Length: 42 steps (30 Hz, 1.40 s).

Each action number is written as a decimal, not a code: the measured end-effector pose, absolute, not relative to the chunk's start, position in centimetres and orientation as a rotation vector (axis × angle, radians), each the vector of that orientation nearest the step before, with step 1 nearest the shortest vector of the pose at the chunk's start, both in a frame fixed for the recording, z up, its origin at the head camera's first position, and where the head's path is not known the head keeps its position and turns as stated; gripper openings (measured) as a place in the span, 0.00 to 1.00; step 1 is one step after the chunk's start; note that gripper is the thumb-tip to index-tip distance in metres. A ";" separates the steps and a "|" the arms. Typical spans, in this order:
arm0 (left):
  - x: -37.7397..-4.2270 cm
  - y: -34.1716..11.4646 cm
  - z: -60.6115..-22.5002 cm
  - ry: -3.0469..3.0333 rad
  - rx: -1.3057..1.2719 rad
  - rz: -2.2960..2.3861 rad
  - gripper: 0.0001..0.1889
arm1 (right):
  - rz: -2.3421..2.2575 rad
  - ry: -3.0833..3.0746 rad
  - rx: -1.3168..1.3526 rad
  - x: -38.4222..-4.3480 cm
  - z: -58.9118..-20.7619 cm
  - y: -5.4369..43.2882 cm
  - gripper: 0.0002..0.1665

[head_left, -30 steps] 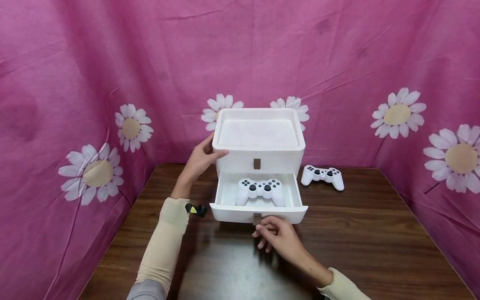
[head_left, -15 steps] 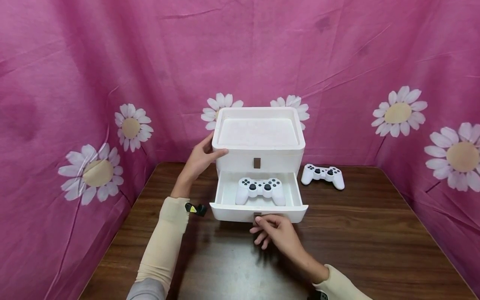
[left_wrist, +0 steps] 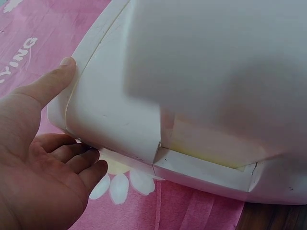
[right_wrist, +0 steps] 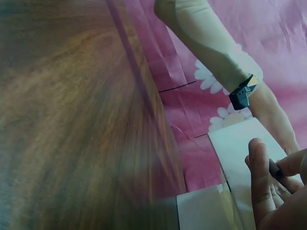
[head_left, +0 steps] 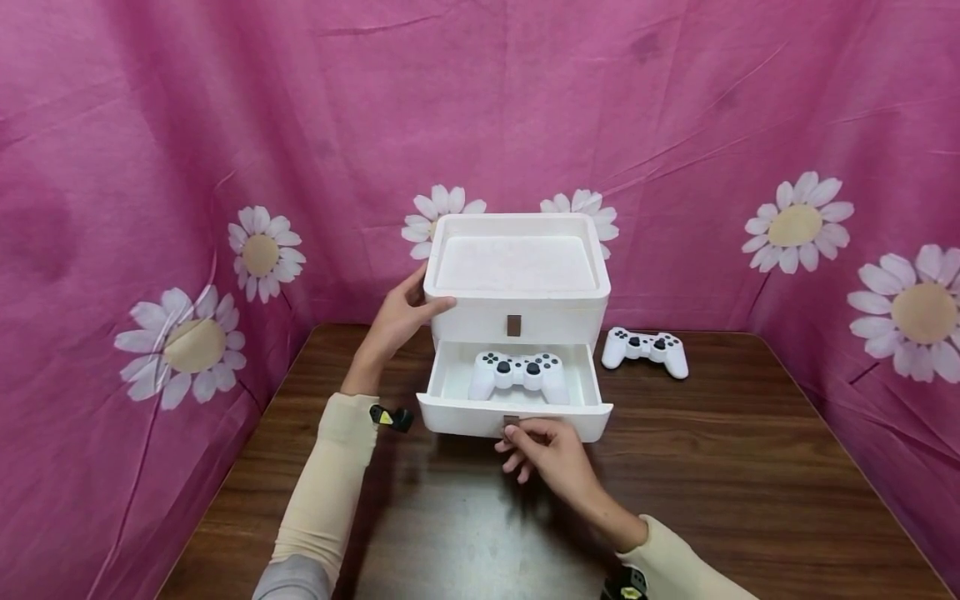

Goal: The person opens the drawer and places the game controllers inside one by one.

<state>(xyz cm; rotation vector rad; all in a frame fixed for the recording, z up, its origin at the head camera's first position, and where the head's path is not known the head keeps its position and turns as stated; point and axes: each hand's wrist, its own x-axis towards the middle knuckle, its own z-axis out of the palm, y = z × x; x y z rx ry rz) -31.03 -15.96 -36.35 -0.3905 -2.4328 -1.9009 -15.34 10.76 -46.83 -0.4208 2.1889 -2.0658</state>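
A white two-drawer unit (head_left: 517, 292) stands at the back of the table. Its lower drawer (head_left: 450, 412) is pulled out, and a white game controller (head_left: 521, 377) with black thumbsticks lies inside. My left hand (head_left: 397, 321) grips the unit's upper left corner; in the left wrist view its thumb (left_wrist: 67, 72) lies on one face and the other fingers curl at the adjoining side. My right hand (head_left: 558, 458) pinches the brown pull tab (head_left: 512, 422) of the lower drawer between thumb and finger. In the right wrist view, the dark tab (right_wrist: 275, 168) shows between thumb and fingertip.
A second white game controller (head_left: 645, 352) lies on the table to the right of the unit. The upper drawer, with its own brown tab (head_left: 513, 326), is closed. Pink cloth (head_left: 675, 125) with daisies hangs behind the wooden table (head_left: 712, 467).
My right hand has moved up and slightly left and now pinches the tab. The lower drawer has slid in slightly, with the controller in it. My left hand stays in place.
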 end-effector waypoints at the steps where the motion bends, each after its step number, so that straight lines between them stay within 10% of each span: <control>1: -31.1 -15.9 -36.3 -2.436 -0.390 -1.898 0.47 | -2.062 2.193 -0.423 -15.5 -46.8 10.7 0.18; 42: -31.1 -16.0 -36.5 -2.393 -0.435 -1.942 0.48 | -2.089 2.278 -0.206 -24.8 -46.1 10.6 0.15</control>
